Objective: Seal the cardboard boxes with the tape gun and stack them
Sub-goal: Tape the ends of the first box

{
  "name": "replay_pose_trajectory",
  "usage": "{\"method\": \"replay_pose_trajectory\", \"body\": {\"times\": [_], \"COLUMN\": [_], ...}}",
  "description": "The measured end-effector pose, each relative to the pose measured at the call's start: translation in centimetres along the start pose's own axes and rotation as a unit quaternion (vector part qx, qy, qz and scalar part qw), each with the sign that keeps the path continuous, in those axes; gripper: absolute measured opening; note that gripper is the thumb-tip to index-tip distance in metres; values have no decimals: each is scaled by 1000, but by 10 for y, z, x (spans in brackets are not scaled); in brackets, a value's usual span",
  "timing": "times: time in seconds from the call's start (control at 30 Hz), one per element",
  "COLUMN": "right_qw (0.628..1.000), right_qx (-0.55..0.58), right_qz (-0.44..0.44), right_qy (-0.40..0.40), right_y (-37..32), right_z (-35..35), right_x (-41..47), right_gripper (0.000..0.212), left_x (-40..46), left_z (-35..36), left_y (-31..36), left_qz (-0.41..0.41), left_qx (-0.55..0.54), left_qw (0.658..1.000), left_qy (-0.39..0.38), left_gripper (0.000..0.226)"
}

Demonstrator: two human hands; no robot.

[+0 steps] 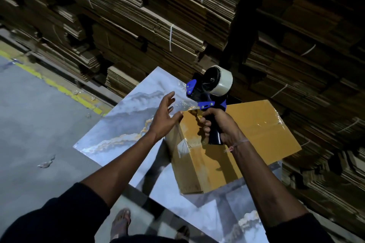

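Stacks of flattened cardboard (158,25), bundled with white straps (170,38), rose like a wall along the far side of the bench (122,124) and crowded in on its right, close behind the cardboard box (246,130). The box sat on the marbled bench top, toward its right edge, its far right corner overhanging. Clear tape ran across its top and down the near left face.

The right hand (221,126) was curled round the dark handle of the tape gun (207,92) and held it upright above the box's left top corner, the tape roll (220,81) uppermost. A loose strip of tape (189,107) trailed from the gun's blue front. The left hand (165,116) was spread, fingers straight, just left of that corner; its thumb tip lay near the end of the strip, though whether it touched tape or box could not be told.

Open bench surface lay to the left of the box and toward the person. Grey floor (39,124) with a yellow line (59,87) stretched off to the left. A sandalled foot (121,221) showed below the bench's near edge.

The box's right and far sides were hidden, the forearm covered part of its top, and the scene was dim and blurred at its edges.
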State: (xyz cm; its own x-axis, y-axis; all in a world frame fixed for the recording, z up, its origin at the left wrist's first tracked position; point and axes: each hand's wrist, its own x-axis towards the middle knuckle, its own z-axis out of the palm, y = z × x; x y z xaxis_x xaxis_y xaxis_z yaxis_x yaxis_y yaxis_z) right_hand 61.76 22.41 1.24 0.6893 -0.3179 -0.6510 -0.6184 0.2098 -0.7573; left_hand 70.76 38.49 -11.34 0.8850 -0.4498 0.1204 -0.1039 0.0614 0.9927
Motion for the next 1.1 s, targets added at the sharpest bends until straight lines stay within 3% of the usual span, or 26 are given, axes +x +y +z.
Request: {"method": "replay_pose_trajectory", "body": {"times": [0.3, 0.47, 0.77, 1.1], "right_qw": [996, 995, 991, 968], "right_qx": [-75, -95, -117, -183], "right_qz": [-34, -26, -34, -112], "right_qy": [31, 34, 49, 132], "right_y": [3, 5, 13, 44], "right_z": [23, 31, 43, 54], "right_x": [0, -4, -14, -23], "right_gripper": [19, 15, 12, 18], "left_x": [12, 10, 2, -5], "left_z": [-23, -24, -28, -24], "left_y": [5, -1, -12, -30], "left_qz": [19, 11, -23, -27], "left_qx": [76, 55, 7, 26], "left_qw": [997, 998, 999, 998], "left_qy": [10, 21, 43, 57], "left_gripper": [30, 12, 6, 12]}}
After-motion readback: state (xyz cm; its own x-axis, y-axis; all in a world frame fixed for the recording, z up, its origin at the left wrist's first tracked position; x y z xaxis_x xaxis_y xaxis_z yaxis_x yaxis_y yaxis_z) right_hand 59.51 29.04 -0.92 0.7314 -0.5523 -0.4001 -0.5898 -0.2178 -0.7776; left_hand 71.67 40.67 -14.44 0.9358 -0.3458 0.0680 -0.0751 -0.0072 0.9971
